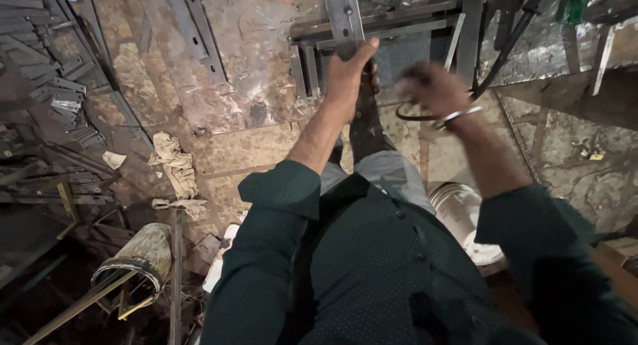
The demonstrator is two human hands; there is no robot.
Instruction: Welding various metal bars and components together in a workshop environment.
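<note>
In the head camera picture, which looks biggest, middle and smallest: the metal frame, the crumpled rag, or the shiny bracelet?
1. Metal frame, held by the left hand.
2. Crumpled rag on the floor.
3. Bracelet on the blurred right hand.

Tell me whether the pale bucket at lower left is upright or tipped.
Tipped: the bucket lies on its side, its open rim facing the lower left.

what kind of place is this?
Likely a metal fabrication or welding workshop. The left hand holds a flat steel bar over a welded steel frame; cut metal strips lie piled on the floor at left. The right hand is blurred, so its grip is unclear.
</note>
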